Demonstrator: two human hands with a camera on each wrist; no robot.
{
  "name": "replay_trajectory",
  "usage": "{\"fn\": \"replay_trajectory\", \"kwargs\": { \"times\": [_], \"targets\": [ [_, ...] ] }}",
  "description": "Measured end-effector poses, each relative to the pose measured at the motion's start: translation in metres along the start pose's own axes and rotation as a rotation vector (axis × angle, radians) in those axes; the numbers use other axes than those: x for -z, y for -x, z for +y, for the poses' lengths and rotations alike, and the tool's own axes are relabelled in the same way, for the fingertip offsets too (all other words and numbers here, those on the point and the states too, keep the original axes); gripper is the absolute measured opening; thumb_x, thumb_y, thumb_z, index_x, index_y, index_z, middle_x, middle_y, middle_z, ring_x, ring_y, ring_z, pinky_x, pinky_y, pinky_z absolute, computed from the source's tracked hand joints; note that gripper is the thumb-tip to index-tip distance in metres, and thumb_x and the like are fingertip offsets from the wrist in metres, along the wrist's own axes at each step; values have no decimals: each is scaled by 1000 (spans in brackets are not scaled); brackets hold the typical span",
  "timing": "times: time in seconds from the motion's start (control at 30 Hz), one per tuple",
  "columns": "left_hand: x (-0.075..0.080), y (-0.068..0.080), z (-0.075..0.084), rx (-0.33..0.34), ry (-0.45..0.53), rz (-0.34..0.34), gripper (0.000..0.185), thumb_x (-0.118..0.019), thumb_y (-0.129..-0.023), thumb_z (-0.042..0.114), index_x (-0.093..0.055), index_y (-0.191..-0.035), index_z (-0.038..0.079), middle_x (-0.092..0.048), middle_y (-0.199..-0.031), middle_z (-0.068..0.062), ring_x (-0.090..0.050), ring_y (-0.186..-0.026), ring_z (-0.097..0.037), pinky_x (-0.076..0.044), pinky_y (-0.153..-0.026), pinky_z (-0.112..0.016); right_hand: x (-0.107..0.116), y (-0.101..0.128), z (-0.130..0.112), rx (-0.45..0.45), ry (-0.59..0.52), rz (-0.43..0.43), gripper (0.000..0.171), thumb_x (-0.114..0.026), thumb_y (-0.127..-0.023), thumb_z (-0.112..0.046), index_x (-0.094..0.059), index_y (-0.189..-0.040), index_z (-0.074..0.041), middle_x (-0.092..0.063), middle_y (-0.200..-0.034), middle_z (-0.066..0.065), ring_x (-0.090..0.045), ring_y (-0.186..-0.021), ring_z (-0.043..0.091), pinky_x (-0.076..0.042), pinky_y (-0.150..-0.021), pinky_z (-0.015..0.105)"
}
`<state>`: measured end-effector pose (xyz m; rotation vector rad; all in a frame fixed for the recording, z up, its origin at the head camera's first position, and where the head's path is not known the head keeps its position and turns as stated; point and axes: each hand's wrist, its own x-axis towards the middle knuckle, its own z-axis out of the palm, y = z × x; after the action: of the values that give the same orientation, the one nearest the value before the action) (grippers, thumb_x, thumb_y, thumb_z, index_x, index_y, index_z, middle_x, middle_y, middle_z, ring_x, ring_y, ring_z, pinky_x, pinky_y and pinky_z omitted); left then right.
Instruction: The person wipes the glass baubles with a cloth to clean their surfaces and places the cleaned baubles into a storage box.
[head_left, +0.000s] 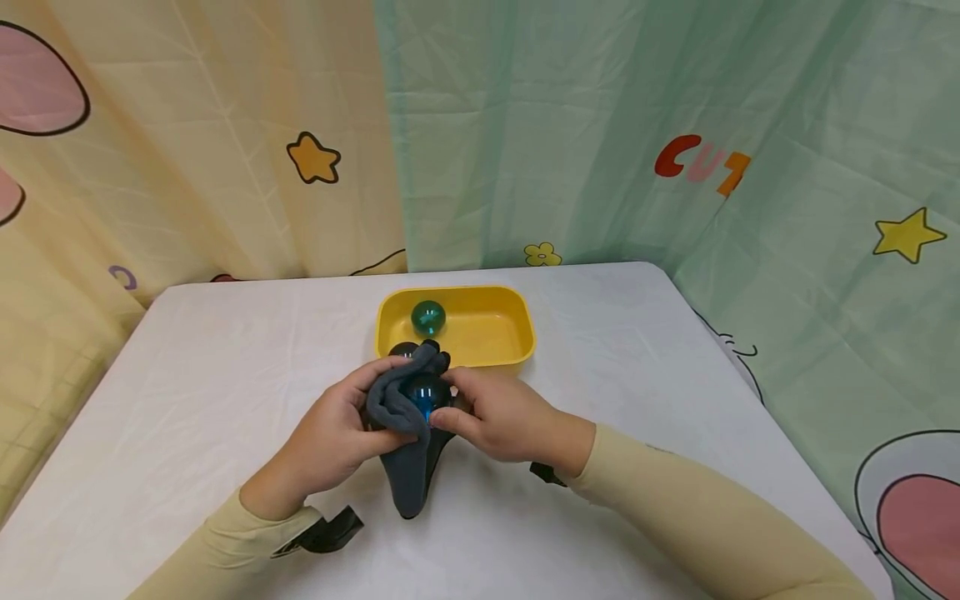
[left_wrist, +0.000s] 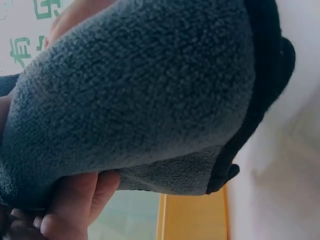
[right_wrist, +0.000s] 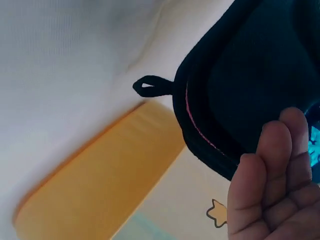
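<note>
- Left hand [head_left: 330,437]: fingers curled round a grey fleece cloth [head_left: 401,417], thumb on top of the fold, holding it bunched. In the left wrist view the cloth [left_wrist: 135,100] fills nearly the whole frame, with fingertips [left_wrist: 60,220] pressed together under its lower edge.
- Right hand [head_left: 498,417]: fingers curled in towards the cloth from the other side, thumb and forefinger pinching at a blue glass ball [head_left: 425,393] that sits half wrapped in the cloth. In the right wrist view the fingers [right_wrist: 272,180] lie side by side against the cloth's dark bound edge [right_wrist: 240,90]; a small hanging loop [right_wrist: 150,86] sticks out from that edge.
- Ball and cloth: held between both hands just above the table [head_left: 187,392], near its middle, just in front of the tray. The cloth's tail hangs down to the table top towards the near edge.
- Yellow tray [head_left: 510,333]: rectangular with rounded corners, standing on the table towards the far edge, about centred.
- Tray contents: one green glass ball [head_left: 428,317] in the far left corner. A second dark ball [head_left: 401,349] shows at the near left rim, partly hidden behind the cloth; whether it lies in the tray or just outside, I cannot tell.
- Both forearms in pale yellow sleeves [head_left: 705,517]; a dark strap [head_left: 330,533] at the left wrist.
- Backdrop: printed curtain [head_left: 600,125], yellow on the left, green on the right, with stars.
</note>
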<state>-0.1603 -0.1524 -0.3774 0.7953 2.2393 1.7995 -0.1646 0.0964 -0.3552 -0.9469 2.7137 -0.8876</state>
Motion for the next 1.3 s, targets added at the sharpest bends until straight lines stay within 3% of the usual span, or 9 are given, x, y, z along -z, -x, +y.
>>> {"fn": "replay_trajectory", "kwargs": {
  "times": [0.1, 0.3, 0.4, 0.57, 0.67, 0.83, 0.93, 1.13, 1.3],
  "targets": [
    [0, 0, -1, -4, -19, 10, 71, -83, -88, 1, -49, -150, 9, -68, -135, -23, -71, -110, -10, -62, -91, -27, -2, -1, 0, -20, -21, -15, 45, -63, -107, -36, -55, -142, -9, -70, -105, -3, -61, -85, 8, -57, -79, 26],
    [2, 0, 0, -29, -36, 47, 70, -82, -88, 1, -51, -150, 10, -65, -140, -18, -71, -113, -10, -62, -91, -27, 1, 0, -5, 42, 93, -51, 75, -67, -105, -33, -26, -164, -13, -66, -138, 2, -68, -105, 12, -59, -94, 28],
    [4, 1, 0, -27, -17, 43, 69, -82, -89, -1, -51, -150, 10, -63, -143, -18, -70, -115, -10, -62, -93, -27, 3, -1, -5, 125, 228, -12, 69, -70, -103, -30, -35, -160, -13, -67, -141, 3, -70, -113, 16, -58, -103, 31],
    [4, 2, 2, -17, -8, 19, 68, -81, -90, 0, -50, -150, 8, -65, -140, -23, -70, -113, -10, -61, -92, -26, 4, -1, -2, 239, 385, 79, 59, -74, -100, -30, -49, -151, -13, -75, -125, 2, -72, -108, 17, -58, -101, 31],
    [3, 2, 2, -11, -6, 6, 68, -80, -90, 0, -50, -150, 8, -66, -138, -23, -71, -111, -11, -61, -91, -27, 4, 0, -1, 204, 291, 69, 62, -75, -98, -32, -49, -150, -11, -76, -117, 1, -72, -99, 14, -60, -92, 28],
    [0, -1, 0, -6, -9, -2, 70, -82, -88, 0, -50, -150, 9, -67, -136, -22, -71, -110, -12, -61, -92, -27, -1, 1, 2, 23, -55, 9, 52, -69, -104, -32, -50, -143, -4, -69, -85, -3, -59, -70, 7, -52, -65, 22],
    [-1, -2, -1, -1, -19, 7, 71, -83, -87, 1, -50, -150, 10, -68, -134, -21, -72, -109, -12, -61, -92, -27, -4, 1, 3, -24, -115, 5, 45, -63, -107, -33, -55, -139, -4, -69, -88, -3, -58, -72, 6, -52, -67, 23],
    [0, -4, 0, -6, -75, 49, 69, -84, -88, 5, -51, -149, 11, -68, -136, -17, -71, -111, -14, -61, -92, -25, -2, 0, 2, 29, 8, -9, 69, -67, -105, -35, -33, -160, -10, -71, -125, 1, -68, -98, 10, -60, -87, 27],
    [2, -3, 1, 8, -68, 53, 70, -84, -88, 4, -51, -149, 11, -68, -138, -17, -70, -114, -15, -60, -93, -25, 1, -2, 0, 98, 215, 2, 71, -71, -102, -33, -33, -158, -13, -71, -133, 4, -72, -107, 16, -60, -98, 32]
  ]
}}
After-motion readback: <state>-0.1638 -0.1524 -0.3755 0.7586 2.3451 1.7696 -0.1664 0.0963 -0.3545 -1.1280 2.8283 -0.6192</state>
